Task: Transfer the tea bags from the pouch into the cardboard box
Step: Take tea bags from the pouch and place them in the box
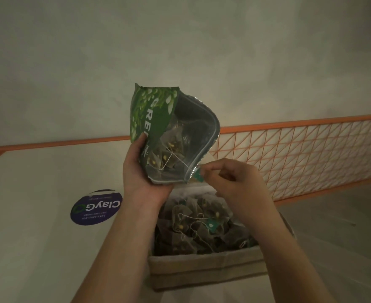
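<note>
My left hand (pixel 139 173) grips a green foil pouch (pixel 151 114) from below, tilted with its open mouth facing me. Several pyramid tea bags (pixel 164 154) lie inside the pouch. A white string runs from one of them over the pouch's rim to a small green tag (pixel 198 176), which my right hand (pixel 234 182) pinches just right of the pouch mouth. Directly beneath both hands stands the cardboard box (pixel 204 266), holding several tea bags (pixel 193 228) with tangled strings and green tags.
The box sits on a pale countertop (pixel 37 248). A round purple sticker (pixel 95 207) lies on the counter to the left. An orange wire-mesh rack (pixel 311 154) runs along the right, against a plain wall.
</note>
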